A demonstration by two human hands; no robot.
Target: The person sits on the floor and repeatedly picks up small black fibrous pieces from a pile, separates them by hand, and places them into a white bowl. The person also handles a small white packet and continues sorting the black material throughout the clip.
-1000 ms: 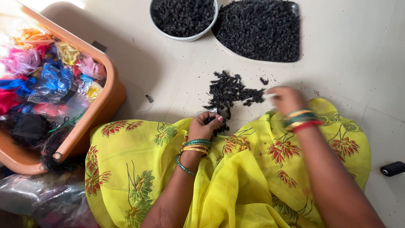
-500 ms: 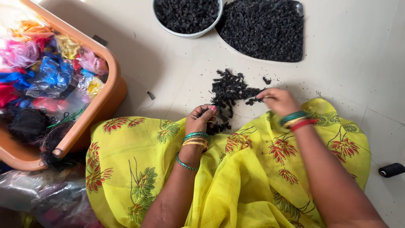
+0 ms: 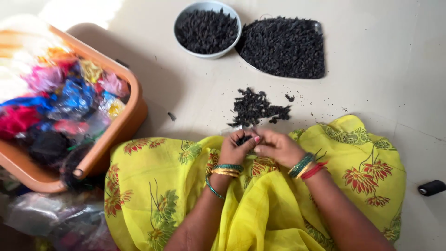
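Note:
My left hand and my right hand meet over my lap, which is covered by yellow flowered cloth. The left hand pinches some small black pieces between its fingers, and the right fingertips touch the same spot. Whether the right hand holds a piece is hidden. Just beyond the hands, a loose heap of small black pieces lies on the pale floor.
A white bowl full of black pieces and a tray heaped with them sit farther away. An orange tub of coloured fabric bits stands at the left, with plastic bags below it. A black spool lies at the right.
My right hand has drawn back from the heap on the floor and come to my left hand over the lap. The left hand has stayed almost in place.

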